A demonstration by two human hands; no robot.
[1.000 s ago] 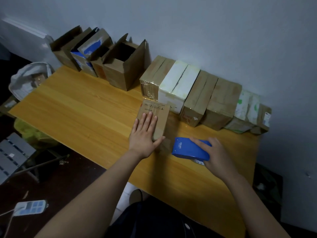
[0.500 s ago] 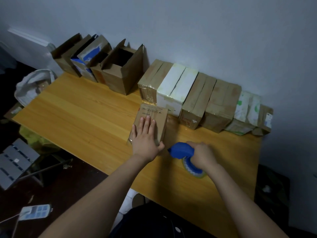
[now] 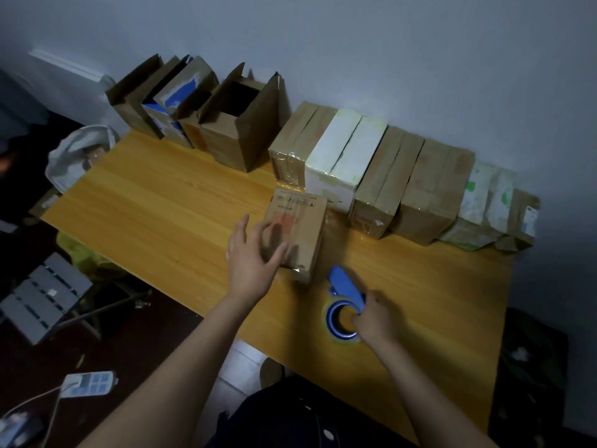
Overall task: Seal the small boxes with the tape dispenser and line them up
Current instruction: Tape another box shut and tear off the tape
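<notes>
A small brown box [image 3: 300,234] with a printed top lies on the wooden table [image 3: 161,202], just in front of a row of several taped boxes [image 3: 387,176] along the wall. My left hand [image 3: 255,257] touches the box's near left corner with fingers spread and the thumb over its top. To the right, my right hand [image 3: 378,318] grips the blue tape dispenser [image 3: 344,289]. Its tape roll rests on the table and my fingers reach into the core. Several open boxes [image 3: 239,124] with raised flaps stand at the back left.
A white bag [image 3: 77,150] sits past the table's left end. On the floor to the left are a grey slatted stool [image 3: 42,295] and a power strip [image 3: 90,383]. The wall runs right behind the box rows.
My left hand slid from flat on the box's top to its near left corner, fingers now spread. My right hand turned the dispenser over and brought it nearer, roll down on the table.
</notes>
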